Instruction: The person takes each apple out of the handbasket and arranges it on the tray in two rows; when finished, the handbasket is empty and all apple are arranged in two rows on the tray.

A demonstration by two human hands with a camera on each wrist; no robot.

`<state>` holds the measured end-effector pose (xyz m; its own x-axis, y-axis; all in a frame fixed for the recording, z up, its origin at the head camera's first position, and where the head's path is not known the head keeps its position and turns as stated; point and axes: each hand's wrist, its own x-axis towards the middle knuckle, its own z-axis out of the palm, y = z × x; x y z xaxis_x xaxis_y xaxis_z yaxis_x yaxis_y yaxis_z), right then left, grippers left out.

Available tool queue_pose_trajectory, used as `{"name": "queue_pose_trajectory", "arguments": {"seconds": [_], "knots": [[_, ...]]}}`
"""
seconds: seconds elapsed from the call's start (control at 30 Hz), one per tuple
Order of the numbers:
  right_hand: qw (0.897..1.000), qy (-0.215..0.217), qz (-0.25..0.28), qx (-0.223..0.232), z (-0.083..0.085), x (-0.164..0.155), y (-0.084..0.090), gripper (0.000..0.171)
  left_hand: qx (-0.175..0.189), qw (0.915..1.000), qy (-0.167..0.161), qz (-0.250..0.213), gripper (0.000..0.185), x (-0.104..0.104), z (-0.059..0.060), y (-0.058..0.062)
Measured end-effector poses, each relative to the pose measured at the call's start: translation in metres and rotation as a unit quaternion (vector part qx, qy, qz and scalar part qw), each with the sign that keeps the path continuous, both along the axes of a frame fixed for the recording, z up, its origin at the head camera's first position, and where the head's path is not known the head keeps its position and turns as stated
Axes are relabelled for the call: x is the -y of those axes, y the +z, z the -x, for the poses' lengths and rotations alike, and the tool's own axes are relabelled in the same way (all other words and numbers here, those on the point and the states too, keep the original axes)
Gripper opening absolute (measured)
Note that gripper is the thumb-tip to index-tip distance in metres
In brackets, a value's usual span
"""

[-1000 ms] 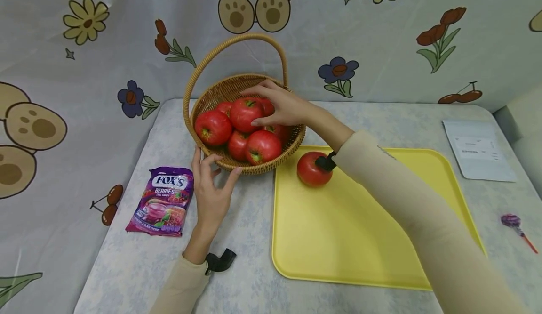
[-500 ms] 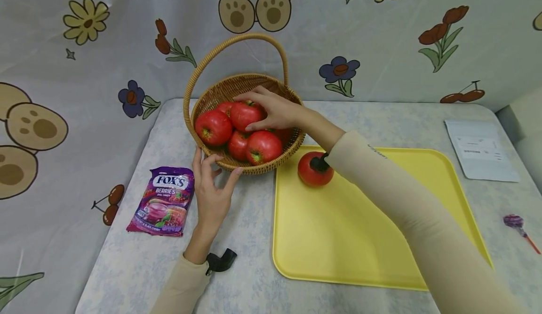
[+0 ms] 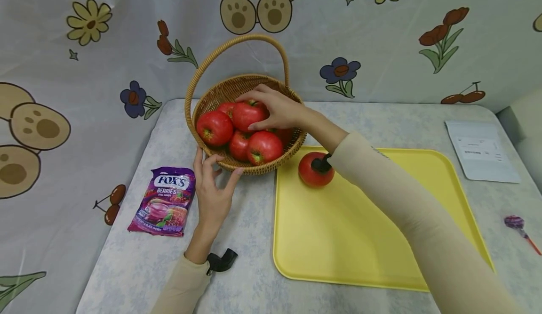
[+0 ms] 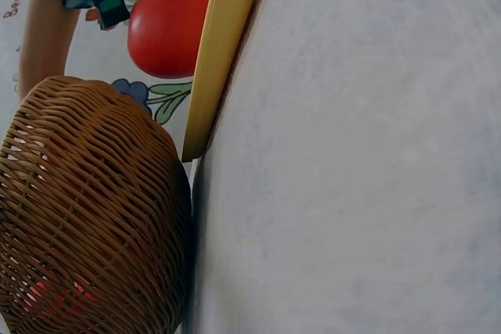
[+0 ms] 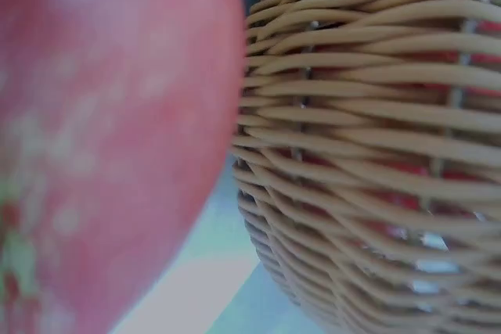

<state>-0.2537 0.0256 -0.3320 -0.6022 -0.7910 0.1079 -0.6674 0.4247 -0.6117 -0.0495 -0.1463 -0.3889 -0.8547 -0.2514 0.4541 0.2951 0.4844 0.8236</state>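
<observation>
The right hand [image 3: 277,109] curls its fingers over the top apple [image 3: 247,115] in the basket [image 3: 237,88], gripping it; other apples lie just below and beside that grip. The left hand [image 3: 211,187] rests its spread fingers against the basket's near rim. Right of the basket, one apple [image 3: 311,175] sits on the tray [image 3: 360,238]; a candy bag [image 3: 165,201] lies left of the left hand.
</observation>
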Motion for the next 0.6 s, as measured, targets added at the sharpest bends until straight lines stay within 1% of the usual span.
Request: {"name": "queue_pose_trajectory", "arguments": {"seconds": [0.23,0.4,0.47,0.6], "knots": [[0.999,-0.008,0.032,-0.006,-0.004,-0.021,0.011,0.063,-0.002,1.0000,0.001,0.001,0.040,0.001,0.000,0.000],[0.999,-0.004,0.049,-0.007,-0.015,-0.047,0.020,0.062,-0.005,1.0000,0.000,0.001,0.040,0.001,0.000,0.000],[0.998,-0.004,0.054,-0.020,-0.021,-0.060,0.024,0.062,-0.005,1.0000,0.000,0.002,0.040,0.001,0.000,-0.001],[0.996,0.001,0.058,-0.069,-0.034,-0.086,0.032,0.062,-0.004,1.0000,0.001,0.004,0.041,0.002,0.001,-0.003]]}}
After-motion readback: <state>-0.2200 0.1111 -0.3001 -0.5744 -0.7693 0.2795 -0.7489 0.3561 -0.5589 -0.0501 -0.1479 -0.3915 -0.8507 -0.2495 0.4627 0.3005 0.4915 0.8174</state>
